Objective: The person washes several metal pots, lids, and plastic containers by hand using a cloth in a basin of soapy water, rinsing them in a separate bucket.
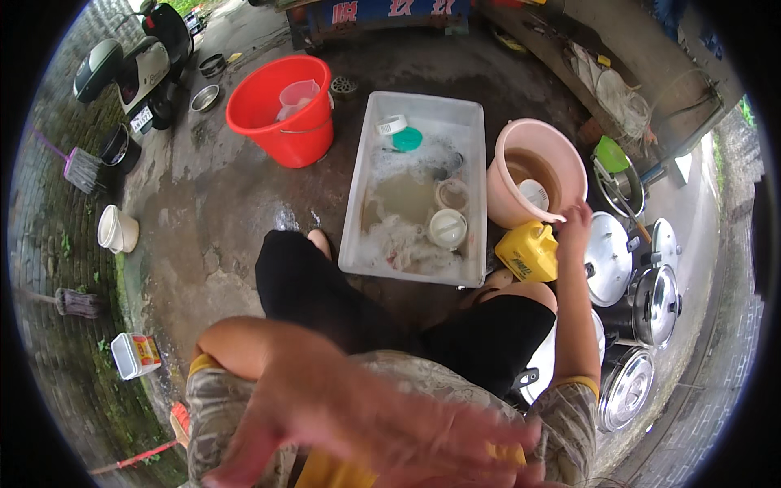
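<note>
My left hand [360, 409] is large, blurred and close to the camera, its fingers apart with nothing in them. At the near right edge of a pink plastic bucket [507, 201], my right hand [575, 229] grips the rim. Brownish water stands inside it with a white slotted plastic piece [533, 194]. Before me lies a white rectangular plastic tub [352, 241] of murky, sudsy water. It holds a round white lid [448, 229], a clear round container [451, 194], a green lid [407, 139] and a white ring-shaped cap [392, 125]. Below my right hand stands a yellow jug [528, 251].
A red bucket [299, 143] with a clear plastic jug [299, 94] stands left of the tub. Metal pots [656, 305] and lids [609, 259] crowd my right. Farther left are a parked scooter [140, 73], a broom [83, 169] and a small white bucket [119, 229].
</note>
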### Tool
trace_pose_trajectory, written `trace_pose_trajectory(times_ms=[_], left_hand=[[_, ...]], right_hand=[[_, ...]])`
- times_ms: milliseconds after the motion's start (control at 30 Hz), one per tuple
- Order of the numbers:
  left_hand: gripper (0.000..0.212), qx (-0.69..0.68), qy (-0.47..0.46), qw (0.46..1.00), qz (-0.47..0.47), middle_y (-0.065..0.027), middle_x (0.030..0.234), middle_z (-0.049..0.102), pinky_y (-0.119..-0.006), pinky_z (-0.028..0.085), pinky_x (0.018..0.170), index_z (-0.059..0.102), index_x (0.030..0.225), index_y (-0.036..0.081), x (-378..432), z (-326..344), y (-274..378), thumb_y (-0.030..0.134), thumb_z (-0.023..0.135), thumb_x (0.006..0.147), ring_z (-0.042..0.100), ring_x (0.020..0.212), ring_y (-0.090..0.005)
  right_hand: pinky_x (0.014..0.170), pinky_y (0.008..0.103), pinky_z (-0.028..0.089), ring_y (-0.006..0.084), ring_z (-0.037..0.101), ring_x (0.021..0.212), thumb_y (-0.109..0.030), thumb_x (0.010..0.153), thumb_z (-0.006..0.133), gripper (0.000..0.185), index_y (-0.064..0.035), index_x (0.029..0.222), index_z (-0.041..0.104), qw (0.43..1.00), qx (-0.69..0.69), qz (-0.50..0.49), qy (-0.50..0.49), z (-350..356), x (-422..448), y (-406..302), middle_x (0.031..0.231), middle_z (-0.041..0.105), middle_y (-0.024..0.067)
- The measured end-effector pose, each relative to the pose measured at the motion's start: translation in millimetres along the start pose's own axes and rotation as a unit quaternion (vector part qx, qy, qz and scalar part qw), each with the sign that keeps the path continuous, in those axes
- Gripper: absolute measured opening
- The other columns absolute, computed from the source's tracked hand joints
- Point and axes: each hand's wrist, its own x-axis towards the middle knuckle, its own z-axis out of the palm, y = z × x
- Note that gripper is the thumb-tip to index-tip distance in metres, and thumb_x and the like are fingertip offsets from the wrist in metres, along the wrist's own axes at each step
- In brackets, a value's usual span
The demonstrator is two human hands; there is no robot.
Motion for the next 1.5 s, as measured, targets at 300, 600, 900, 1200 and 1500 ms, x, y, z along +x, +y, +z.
trace_pose_trajectory(times_ms=[300,600,900,1200,1500], left_hand=[[0.108,0.128,-0.114,0.984,0.048,-0.0390,0.126,0.031,-0.052,0.022,0.100,0.038,0.116,-0.022,-41,-27,39,0.076,0.036,0.070,0.024,0.124,-0.0481],[0.074,0.415,0.233,0.858,-0.192,-0.0181,0.133,0.039,-0.036,0.025,0.104,0.036,0.129,-0.006,-140,-183,40,0.047,0.055,0.080,0.033,0.127,-0.0252],[0.100,0.598,0.441,0.295,-0.601,-0.0101,0.147,0.011,-0.063,0.011,0.101,0.008,0.141,0.015,-311,-449,7,0.041,0.070,0.066,0.005,0.135,-0.0302],[0.057,0.648,0.479,0.163,-0.569,-0.0119,0.098,0.063,-0.044,0.035,0.092,0.043,0.116,0.011,-319,-489,-29,0.041,0.063,0.072,0.060,0.091,-0.0271],[0.070,0.620,0.457,0.213,-0.601,-0.0143,0.099,0.061,-0.042,0.037,0.090,0.039,0.124,0.009,-310,-407,-49,0.037,0.069,0.067,0.059,0.094,-0.0274]], right_hand=[[0.061,0.0292,0.046,0.0117,0.048,0.075,-0.009,0.081,0.047,0.035,-0.0075,0.116,0.044,0.973,-0.048,0.132,-0.181,168,-82,84,0.090,0.048,0.0027],[0.061,0.0325,0.047,0.0164,0.049,0.076,-0.013,0.079,0.050,0.045,-0.0071,0.122,0.040,0.890,-0.177,0.392,-0.152,154,-109,224,0.093,0.049,0.0056],[0.060,0.0355,0.048,0.0196,0.048,0.080,-0.015,0.079,0.053,0.039,-0.0107,0.117,0.047,0.871,-0.272,0.407,-0.048,77,-61,305,0.096,0.049,0.0062],[0.049,0.0320,0.042,0.0186,0.047,0.067,-0.020,0.077,0.059,0.026,-0.0083,0.099,0.051,0.842,-0.087,0.507,0.163,153,-19,362,0.086,0.050,0.0063],[0.049,0.0348,0.047,0.0237,0.056,0.072,-0.015,0.075,0.052,0.037,-0.0072,0.111,0.048,0.881,-0.332,0.318,-0.110,256,-5,311,0.094,0.056,0.0100]])
